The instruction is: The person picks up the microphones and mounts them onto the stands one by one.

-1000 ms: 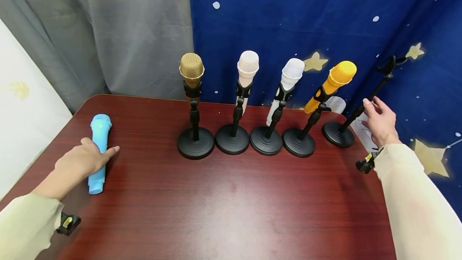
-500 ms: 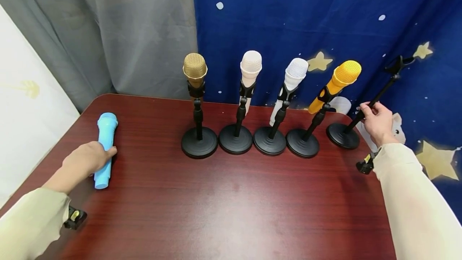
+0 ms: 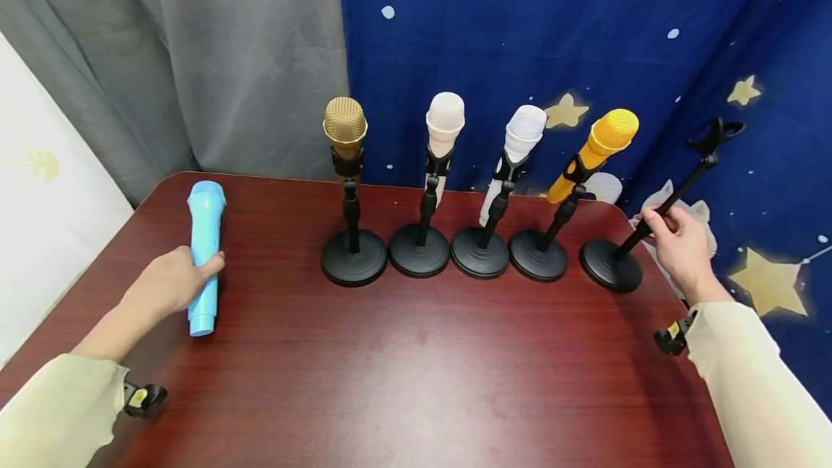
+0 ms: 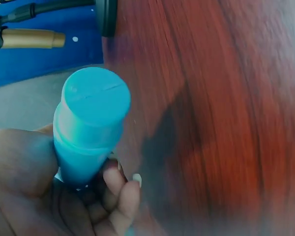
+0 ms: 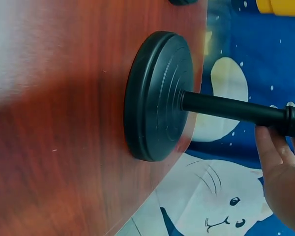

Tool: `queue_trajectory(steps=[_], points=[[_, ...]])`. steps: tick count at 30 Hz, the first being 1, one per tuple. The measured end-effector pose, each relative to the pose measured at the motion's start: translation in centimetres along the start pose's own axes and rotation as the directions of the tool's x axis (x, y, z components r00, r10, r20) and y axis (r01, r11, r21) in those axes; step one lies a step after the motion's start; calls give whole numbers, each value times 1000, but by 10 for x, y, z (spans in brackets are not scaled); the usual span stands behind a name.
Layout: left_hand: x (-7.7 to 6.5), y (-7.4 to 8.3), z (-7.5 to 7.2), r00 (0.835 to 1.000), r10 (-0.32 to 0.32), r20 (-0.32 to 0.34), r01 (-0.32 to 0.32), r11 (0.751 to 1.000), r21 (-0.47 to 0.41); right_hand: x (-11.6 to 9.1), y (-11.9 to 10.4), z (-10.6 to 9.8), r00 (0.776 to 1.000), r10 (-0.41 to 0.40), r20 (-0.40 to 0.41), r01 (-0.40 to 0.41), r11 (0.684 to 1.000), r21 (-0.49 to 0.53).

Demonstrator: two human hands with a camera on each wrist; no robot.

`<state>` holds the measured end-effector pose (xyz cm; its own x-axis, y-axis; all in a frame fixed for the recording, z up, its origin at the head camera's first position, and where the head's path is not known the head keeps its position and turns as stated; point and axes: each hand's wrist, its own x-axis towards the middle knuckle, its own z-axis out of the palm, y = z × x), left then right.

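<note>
My left hand point(image 3: 170, 280) grips a light blue microphone point(image 3: 206, 226) at the table's left side. In the left wrist view the microphone's flat butt end point(image 4: 98, 96) faces the camera, with fingers point(image 4: 123, 196) curled about the body. Whether it touches the table is hard to tell. At the far right, my right hand point(image 3: 682, 248) holds the pole of a black microphone stand point(image 3: 676, 197) whose clip bears no microphone. The right wrist view shows its round base point(image 5: 162, 98) near the table edge and fingers point(image 5: 270, 152) at the pole.
Along the back of the table point(image 3: 416, 367) stand several black stands bearing a gold microphone point(image 3: 345, 125), a cream one point(image 3: 445, 118), a white one point(image 3: 525, 128) and a yellow one point(image 3: 611, 136). Grey and blue curtains point(image 3: 468, 27) hang behind.
My left hand has closed around the blue microphone and shifted it to the right and slightly away from me. My right hand has drawn the unfilled stand a little toward me.
</note>
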<state>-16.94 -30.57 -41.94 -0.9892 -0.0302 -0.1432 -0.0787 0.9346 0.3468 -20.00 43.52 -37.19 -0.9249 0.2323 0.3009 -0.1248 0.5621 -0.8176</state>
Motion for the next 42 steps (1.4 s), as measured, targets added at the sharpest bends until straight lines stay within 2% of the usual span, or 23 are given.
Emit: queue_trajectory(steps=[4, 9, 12, 16, 21, 24, 28, 31, 35, 38, 42], points=[[-5, 7, 4, 996, 53, -74, -61, 992, -115, -12, -3, 3, 1000, -1, 8, 1, 1000, -19], [-12, 22, 4, 983, 118, -139, -149, 960, -238, -26, -10, 5, 1000, -29, 5, 29, 995, -92], [-17, 35, 3, 976, 130, -173, -176, 942, -286, -35, -13, 4, 999, -41, 8, 42, 989, -141], [-24, 52, 0, 976, 121, -184, -179, 920, -347, -47, -17, 3, 999, -23, 36, 28, 986, -163], [-36, 78, -3, 973, 142, -184, -207, 888, -410, -68, -23, 5, 998, -43, 49, 48, 992, -116], [-44, 96, -4, 962, 192, -195, -263, 844, -467, -81, -27, 8, 996, -81, 48, 85, 993, -87], [-54, 116, -7, 940, 264, -216, -341, 766, -545, -92, -34, 17, 992, -117, 47, 120, 990, -68], [-60, 128, -8, 931, 298, -213, -365, 710, -603, -99, -40, 25, 990, -137, 38, 139, 988, -63], [-66, 140, -9, 926, 318, -205, -370, 650, -664, -108, -47, 34, 987, -153, 41, 155, 985, -74], [-69, 147, -7, 915, 332, -231, -397, 628, -670, -115, -53, 40, 986, -161, 49, 164, 984, -69], [-73, 156, -5, 903, 329, -277, -428, 616, -661, -123, -63, 49, 985, -160, 64, 163, 985, -57]])
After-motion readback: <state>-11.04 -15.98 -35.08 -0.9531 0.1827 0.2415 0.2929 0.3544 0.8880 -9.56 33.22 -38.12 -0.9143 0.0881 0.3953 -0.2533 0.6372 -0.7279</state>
